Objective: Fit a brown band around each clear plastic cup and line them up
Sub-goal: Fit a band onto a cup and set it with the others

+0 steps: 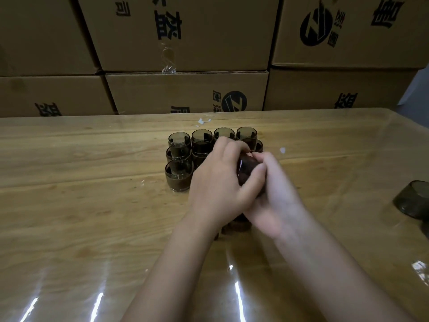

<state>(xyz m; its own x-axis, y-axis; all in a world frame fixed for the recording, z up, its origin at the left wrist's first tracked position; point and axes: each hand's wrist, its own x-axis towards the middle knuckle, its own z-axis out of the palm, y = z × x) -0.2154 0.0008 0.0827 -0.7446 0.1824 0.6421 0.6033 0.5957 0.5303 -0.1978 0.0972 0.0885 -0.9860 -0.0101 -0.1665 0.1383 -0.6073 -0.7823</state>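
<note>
Brown-banded cups (178, 175): rows, mouths up, far-left of your hands. Cup in work (247, 169): clutched by both your left hand (216, 182) and right hand (276, 196), over the bench (92, 205); axis mostly hidden, cannot tell. Step, judged: banding. Next: stand it upright beside the rows.

The cardboard boxes (209, 43) carry black Chinese characters, upside down and partly cut off, beside a round Z-shaped logo (234, 102).
</note>
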